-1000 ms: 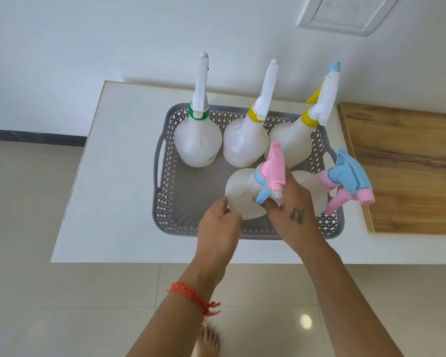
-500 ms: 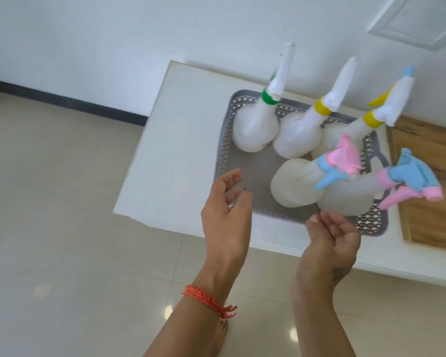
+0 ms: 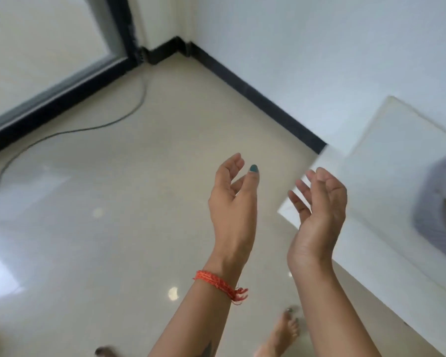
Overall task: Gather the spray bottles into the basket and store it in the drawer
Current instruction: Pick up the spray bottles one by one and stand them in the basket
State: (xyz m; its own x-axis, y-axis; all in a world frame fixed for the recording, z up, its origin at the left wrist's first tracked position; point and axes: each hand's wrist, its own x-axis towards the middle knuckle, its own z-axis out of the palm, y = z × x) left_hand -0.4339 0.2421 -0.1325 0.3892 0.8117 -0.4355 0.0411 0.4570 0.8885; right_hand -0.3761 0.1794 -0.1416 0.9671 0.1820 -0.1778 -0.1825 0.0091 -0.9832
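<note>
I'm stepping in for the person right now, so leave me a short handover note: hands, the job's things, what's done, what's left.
Left hand: empty, fingers loosely curled, raised over the floor.
Right hand: empty, palm up, at the corner of the white table.
Basket: only a blurred grey edge shows on the table at far right; bottles are out of view.
Done: cannot be confirmed from this view.
Left: check the bottles, grip the basket, store it in the drawer, which is not in view.
</note>
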